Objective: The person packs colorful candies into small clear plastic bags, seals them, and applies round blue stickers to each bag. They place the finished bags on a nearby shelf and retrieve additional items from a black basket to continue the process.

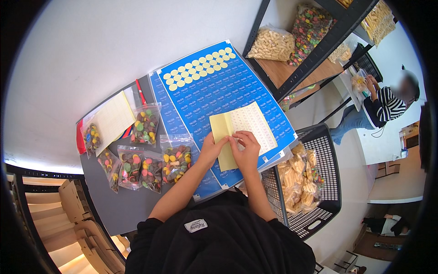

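Note:
A sheet of small printed labels (251,125) with a bare yellow backing strip lies over the blue sticker sheet, between my hands. My left hand (209,150) holds the left side of this label sheet, thumb on top. The thumb and fingers of my right hand (247,150) pinch at the sheet beside my left thumb; whether a single label is between the fingertips is too small to tell. Beneath lies a large blue sheet of round stickers (195,102), with rows of bare yellow circles (198,68) along its far end.
Zip bags of colourful chips (176,157) lie on the grey table (102,209) at left, near a red pen (140,90) and a paper pad (116,123). At right stand a black crate (328,164) holding bagged snacks (297,181) and a shelf (287,70). A person (386,102) works beyond.

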Action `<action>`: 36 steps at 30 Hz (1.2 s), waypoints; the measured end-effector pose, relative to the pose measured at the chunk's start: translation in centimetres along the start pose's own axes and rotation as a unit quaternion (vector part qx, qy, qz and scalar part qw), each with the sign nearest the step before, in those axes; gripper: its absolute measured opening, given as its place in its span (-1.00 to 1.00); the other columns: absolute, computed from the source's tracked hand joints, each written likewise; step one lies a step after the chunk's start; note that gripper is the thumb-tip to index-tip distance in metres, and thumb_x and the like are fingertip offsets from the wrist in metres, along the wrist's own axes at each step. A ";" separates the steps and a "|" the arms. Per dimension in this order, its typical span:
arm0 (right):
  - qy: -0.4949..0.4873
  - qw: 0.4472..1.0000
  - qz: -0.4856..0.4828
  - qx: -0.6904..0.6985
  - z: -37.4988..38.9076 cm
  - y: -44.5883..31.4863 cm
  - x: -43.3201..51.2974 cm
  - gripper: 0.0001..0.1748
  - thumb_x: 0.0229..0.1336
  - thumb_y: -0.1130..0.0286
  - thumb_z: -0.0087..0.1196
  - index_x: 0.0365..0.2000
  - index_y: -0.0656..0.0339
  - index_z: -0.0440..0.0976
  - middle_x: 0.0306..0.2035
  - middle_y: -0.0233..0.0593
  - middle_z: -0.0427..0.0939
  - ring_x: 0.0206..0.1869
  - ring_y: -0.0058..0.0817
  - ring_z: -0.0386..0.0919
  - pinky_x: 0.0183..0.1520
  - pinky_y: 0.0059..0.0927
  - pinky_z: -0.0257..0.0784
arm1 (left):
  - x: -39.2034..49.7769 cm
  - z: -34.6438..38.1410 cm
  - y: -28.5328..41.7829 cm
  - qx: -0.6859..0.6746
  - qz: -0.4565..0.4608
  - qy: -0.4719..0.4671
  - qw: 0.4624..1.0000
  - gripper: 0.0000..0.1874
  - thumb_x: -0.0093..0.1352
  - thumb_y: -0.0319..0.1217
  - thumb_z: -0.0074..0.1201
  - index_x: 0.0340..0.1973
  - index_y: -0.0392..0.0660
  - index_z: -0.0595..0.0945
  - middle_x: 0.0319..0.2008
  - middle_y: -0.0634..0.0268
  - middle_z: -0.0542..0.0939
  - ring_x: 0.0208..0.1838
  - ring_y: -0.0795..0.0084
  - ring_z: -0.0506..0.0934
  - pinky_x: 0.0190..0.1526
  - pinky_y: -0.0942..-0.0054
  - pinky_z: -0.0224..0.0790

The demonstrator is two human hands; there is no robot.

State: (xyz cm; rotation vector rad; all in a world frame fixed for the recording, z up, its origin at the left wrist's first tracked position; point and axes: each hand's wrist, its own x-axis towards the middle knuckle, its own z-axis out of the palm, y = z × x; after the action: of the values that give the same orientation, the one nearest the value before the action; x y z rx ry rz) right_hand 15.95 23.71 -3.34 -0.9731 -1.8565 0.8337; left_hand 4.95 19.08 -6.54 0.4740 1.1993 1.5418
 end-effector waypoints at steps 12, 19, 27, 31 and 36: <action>-0.005 0.999 0.040 0.001 -0.1 -0.4 0.3 -0.90 -0.06 0.56 0.15 -0.45 0.38 0.56 -0.31 -0.15 0.54 -0.29 -0.44 0.58 -0.28 -0.48 0.58 | -0.1 0.2 -0.1 0.006 0.017 0.004 1.000 -0.66 0.33 -0.50 0.01 0.01 -0.28 0.41 -0.07 0.20 0.53 -0.05 0.46 0.50 -0.05 0.47 0.36; 0.048 0.989 0.131 0.053 -0.1 1.3 0.4 -0.91 -0.02 0.56 0.12 -0.44 0.39 0.52 -0.31 -0.16 0.55 -0.32 -0.46 0.57 -0.27 -0.51 0.53 | -0.4 0.5 -0.2 0.082 0.057 0.059 0.993 -0.52 0.28 -0.48 0.07 0.09 -0.28 0.32 0.02 0.16 0.44 0.08 0.38 0.40 0.07 0.37 0.27; 0.071 0.994 0.046 0.067 -0.9 0.0 0.1 -0.96 -0.10 0.57 0.15 -0.52 0.32 0.52 -0.30 -0.15 0.55 -0.22 -0.32 0.54 -0.18 -0.38 0.45 | -5.0 1.5 6.3 0.504 0.410 0.135 0.749 -0.31 0.12 -0.36 0.22 0.15 -0.18 0.31 -0.02 0.28 0.51 0.05 0.25 0.38 0.16 0.21 -0.03; 0.027 0.998 -0.040 0.031 -1.0 -4.0 -0.2 -0.96 -0.16 0.55 0.18 -0.57 0.26 0.53 -0.30 -0.16 0.55 -0.22 -0.26 0.53 -0.14 -0.31 0.39 | -6.6 0.4 7.1 0.547 0.405 0.115 0.723 -0.28 0.08 -0.31 0.27 0.15 -0.08 0.35 -0.20 0.56 0.61 -0.09 0.42 0.41 -0.04 0.31 0.02; -0.016 0.997 -0.054 0.043 -0.1 -6.0 -0.9 -0.97 -0.16 0.58 0.16 -0.56 0.29 0.53 -0.30 -0.15 0.55 -0.21 -0.33 0.53 -0.13 -0.39 0.38 | -7.8 -1.0 7.6 0.553 0.425 0.139 0.703 -0.32 0.09 -0.32 0.27 0.13 -0.05 0.39 -0.29 0.65 0.64 -0.18 0.53 0.44 -0.12 0.34 0.00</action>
State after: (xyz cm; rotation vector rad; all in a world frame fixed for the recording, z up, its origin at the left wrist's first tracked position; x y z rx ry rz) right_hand 14.58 20.07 1.28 -0.8029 -1.8678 0.8594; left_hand 3.06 12.28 1.79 1.8528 2.3241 1.4297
